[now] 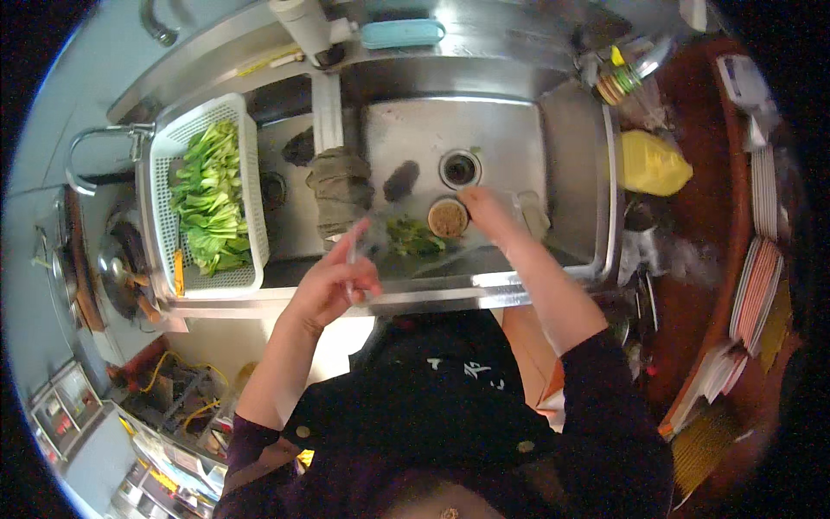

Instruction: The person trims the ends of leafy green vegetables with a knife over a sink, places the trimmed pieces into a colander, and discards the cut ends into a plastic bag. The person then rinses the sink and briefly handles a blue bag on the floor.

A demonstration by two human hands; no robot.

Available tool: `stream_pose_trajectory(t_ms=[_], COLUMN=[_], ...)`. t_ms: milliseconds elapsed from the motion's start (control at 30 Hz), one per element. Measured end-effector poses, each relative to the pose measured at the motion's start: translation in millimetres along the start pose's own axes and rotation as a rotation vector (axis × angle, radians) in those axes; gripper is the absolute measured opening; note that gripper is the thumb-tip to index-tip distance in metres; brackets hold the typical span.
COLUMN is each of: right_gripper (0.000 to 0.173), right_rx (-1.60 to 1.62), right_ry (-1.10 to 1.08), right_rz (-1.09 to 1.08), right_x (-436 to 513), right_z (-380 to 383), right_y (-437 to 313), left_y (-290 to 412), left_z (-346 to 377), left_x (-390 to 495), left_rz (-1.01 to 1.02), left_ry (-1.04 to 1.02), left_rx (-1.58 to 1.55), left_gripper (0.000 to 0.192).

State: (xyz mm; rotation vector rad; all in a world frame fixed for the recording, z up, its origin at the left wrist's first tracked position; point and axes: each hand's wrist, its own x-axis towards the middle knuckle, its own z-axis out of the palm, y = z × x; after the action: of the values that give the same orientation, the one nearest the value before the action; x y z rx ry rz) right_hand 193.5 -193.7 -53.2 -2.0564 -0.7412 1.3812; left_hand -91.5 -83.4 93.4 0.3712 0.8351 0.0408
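My right hand [487, 214] reaches into the right sink basin [512, 130]. Its fingers grip the edge of a small round item with a pale rim and a brown, speckled face [447, 218]; I cannot tell whether it is a filled cup or a brush. Loose green leaves [414, 237] lie just left of it, on the basin's near side. Over the near rim hovers my left hand [340, 276], blurred, index finger stretched out and the others loosely bent, with nothing clearly held. A grey-brown cloth [340, 191] drapes over the divider ahead of it.
A white perforated basket [256, 194] of leafy greens [211, 194] stands over the left basin, a yellow-handled tool [179, 269] inside. The drain [460, 168] and a dark lump [401, 180] lie in the right basin. A yellow jug [652, 163] stands right; a teal case [402, 34] lies behind.
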Motion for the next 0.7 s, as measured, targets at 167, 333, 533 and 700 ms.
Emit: stream_pose_trajectory(t_ms=[167, 333, 533, 700], right_gripper=[0.022, 0.03, 0.022, 0.015], right_rx=[0.366, -0.279, -0.722, -0.657], right_ry=[0.299, 0.252, 0.026, 0.074], right_rz=[-0.095, -0.121, -0.174, -0.15], right_x=[-20.0, 54.9, 99.0, 86.4], right_z=[-77.8, -66.4, -8.2, -11.5], right_y=[-40.9, 43.0, 78.7, 84.5], left_y=[-9.1, -19.0, -18.3, -10.3], left_z=[-12.0, 9.5, 20.0, 42.7], left_x=[-4.8, -15.1, -18.3, -9.2], left_rz=[-0.007, 0.001, -0.045, -0.091], left_ry=[0.052, 0.2, 0.263, 0.29], left_rx=[0.011, 0.049, 0.189, 0.25], left_gripper=[0.069, 0.058, 0.055, 0.056])
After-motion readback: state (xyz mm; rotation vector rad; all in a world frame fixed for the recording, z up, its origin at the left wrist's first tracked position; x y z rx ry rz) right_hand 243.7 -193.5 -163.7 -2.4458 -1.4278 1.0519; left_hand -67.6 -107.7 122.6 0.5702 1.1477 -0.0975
